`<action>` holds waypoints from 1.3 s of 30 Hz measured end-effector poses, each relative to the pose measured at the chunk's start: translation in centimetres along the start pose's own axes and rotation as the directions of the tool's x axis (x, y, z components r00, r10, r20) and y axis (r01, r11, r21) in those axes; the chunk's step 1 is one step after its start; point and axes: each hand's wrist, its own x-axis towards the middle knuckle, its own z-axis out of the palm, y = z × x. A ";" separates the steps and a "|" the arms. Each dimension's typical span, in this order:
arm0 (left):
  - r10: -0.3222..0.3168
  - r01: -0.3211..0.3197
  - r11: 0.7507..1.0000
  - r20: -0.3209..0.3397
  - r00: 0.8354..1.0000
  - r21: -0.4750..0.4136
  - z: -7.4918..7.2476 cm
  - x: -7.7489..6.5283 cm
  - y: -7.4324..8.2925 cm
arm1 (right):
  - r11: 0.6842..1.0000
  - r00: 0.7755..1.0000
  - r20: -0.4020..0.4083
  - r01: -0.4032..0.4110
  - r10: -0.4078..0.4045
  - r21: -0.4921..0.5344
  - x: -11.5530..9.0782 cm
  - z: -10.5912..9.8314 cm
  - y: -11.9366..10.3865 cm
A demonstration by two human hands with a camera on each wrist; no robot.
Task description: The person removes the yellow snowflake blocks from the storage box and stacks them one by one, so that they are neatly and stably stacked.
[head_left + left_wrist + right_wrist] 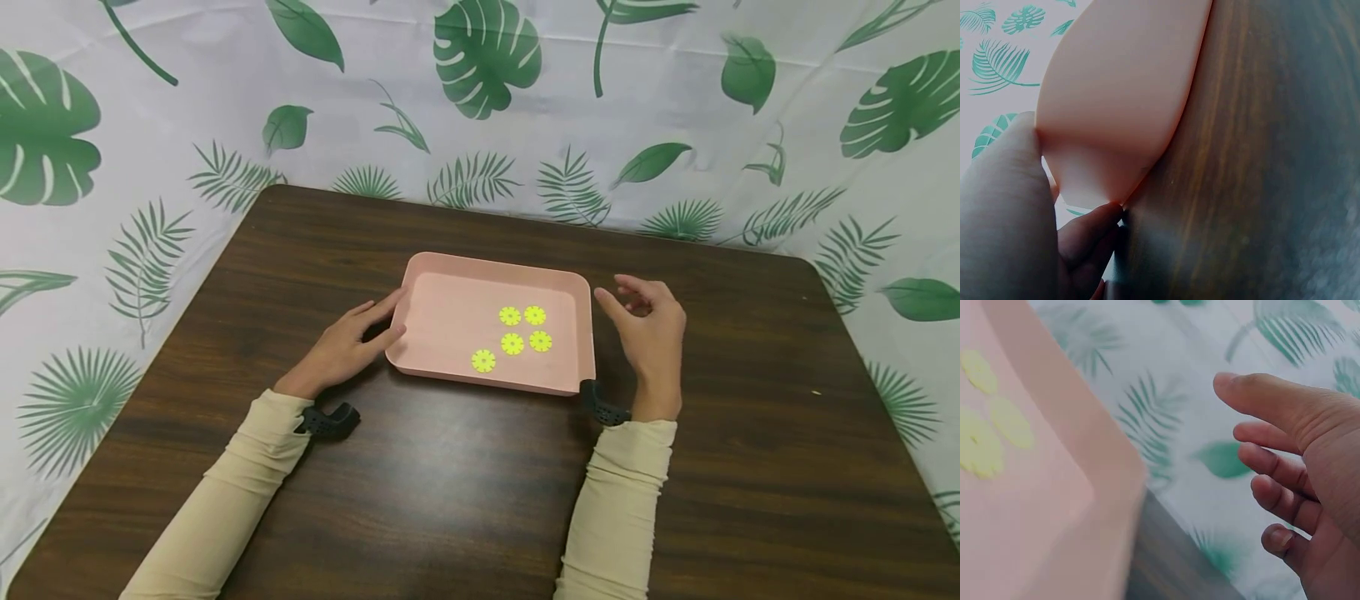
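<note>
A white cloth (630, 100) with green leaves hangs behind your dark wooden desk (450, 483). In front of you on the desk lies a pink tray (450, 300). Your left hand (341, 346) touches the tray's left side, grip spread. Your right hand (651, 329) is just beside its right end, grip loosely curved, thumb apart, holding nothing. Inside lie five yellow discs (512, 337): four clustered rightward, one nearer you.

Yellow discs (1013, 422) blurred, pink tray (1110, 461) cropped in right wrist view
</note>
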 end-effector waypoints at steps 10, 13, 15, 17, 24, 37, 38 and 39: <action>0.004 -0.004 1.000 -0.005 1.000 0.003 0.0 0.0 -0.1 | 0.993 0.956 0.270 0.119 -0.117 0.010 -0.3 5.3 -3.0; 0.005 -0.005 1.000 -0.006 1.000 -0.001 0.1 -0.1 -0.1 | 0.986 0.924 0.349 0.169 -0.158 -0.001 -0.5 6.8 -3.7; 0.002 -0.002 1.000 -0.004 1.000 -0.001 0.1 0.0 -0.2 | 0.983 0.903 0.397 0.182 -0.163 -0.009 -0.6 7.7 -4.0; 0.003 -0.003 1.000 -0.003 1.000 0.000 0.1 0.0 -0.1 | 0.985 0.888 0.437 0.170 -0.142 -0.026 -0.8 8.4 -4.1; 0.021 -0.021 1.000 -0.003 1.000 0.001 -0.1 0.0 0.0 | 0.986 0.866 0.500 0.094 -0.015 -0.134 -1.0 9.4 -3.7; 0.006 -0.006 1.000 0.003 1.000 -0.001 -0.2 -0.1 0.3 | 0.975 0.834 0.525 -0.069 0.172 -0.210 -1.0 8.9 -3.0; 0.004 -0.004 1.000 0.003 1.000 -0.001 -0.2 -0.1 0.3 | 0.975 0.832 0.527 -0.070 0.174 -0.212 -1.0 8.9 -3.0; 0.001 -0.001 1.000 0.004 1.000 0.001 -0.2 -0.1 0.3 | 0.974 0.831 0.528 -0.072 0.177 -0.214 -1.0 8.9 -3.0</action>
